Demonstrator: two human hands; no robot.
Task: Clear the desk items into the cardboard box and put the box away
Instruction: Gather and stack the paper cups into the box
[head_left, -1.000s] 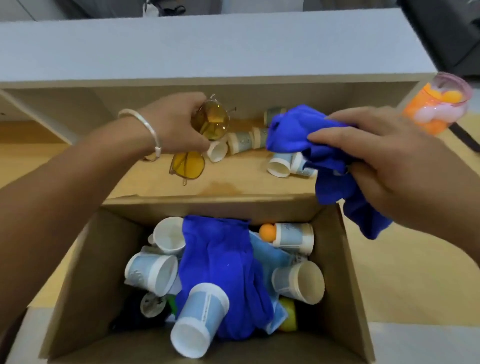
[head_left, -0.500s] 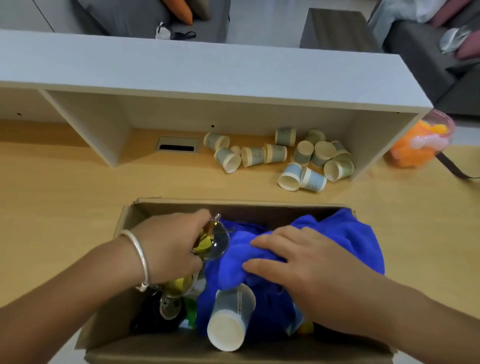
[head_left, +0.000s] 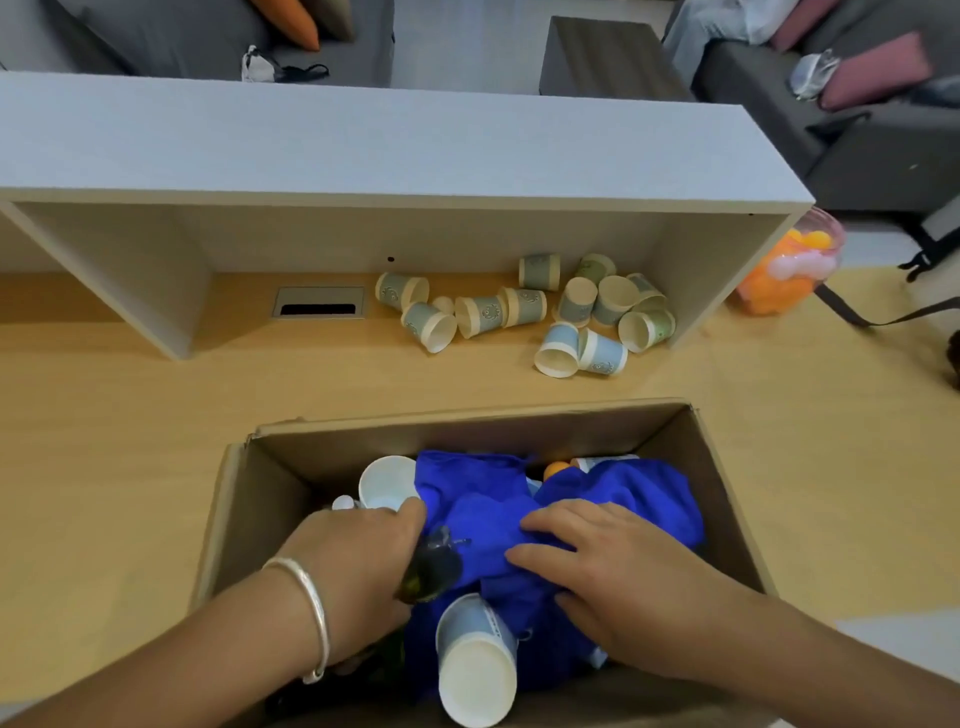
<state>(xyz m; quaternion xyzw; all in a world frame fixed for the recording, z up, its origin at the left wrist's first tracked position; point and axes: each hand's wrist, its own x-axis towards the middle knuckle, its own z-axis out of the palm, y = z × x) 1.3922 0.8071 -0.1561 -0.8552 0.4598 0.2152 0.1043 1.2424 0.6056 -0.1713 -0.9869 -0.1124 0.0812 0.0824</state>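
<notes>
- Inside the open cardboard box (head_left: 244, 499) at the near edge of the wooden desk (head_left: 104, 405), both of the person's hands are reaching down among the things already packed.
- The left hand (head_left: 358, 556), with a silver bangle (head_left: 311, 618) on its wrist, is curling closed around a pair of yellow-tinted sunglasses (head_left: 434, 569); one dark lens is sticking out past the thumb, just above the blue cloth.
- The right hand (head_left: 613, 577) is lying flat, fingers spread and palm down, pressing on the blue cloth (head_left: 483, 499) rather than gripping it.
- The cloth is bunching across the middle and right of the box, covering most of what is lying under it.
- A blue paper cup (head_left: 475, 660) is lying on its side at the near end of the box, mouth toward the camera, and a white cup (head_left: 387, 483) is peeking out at the far left beside the cloth.
- A small orange ball (head_left: 555, 469) is showing at the far edge of the cloth.
- Beyond the box, a scatter of paper cups (head_left: 524, 312) is lying tipped over on the desk, under the grey shelf (head_left: 363, 150) and just in front of it.
- A clear jar of orange and white balls (head_left: 789, 270) is standing at the shelf's right end.
</notes>
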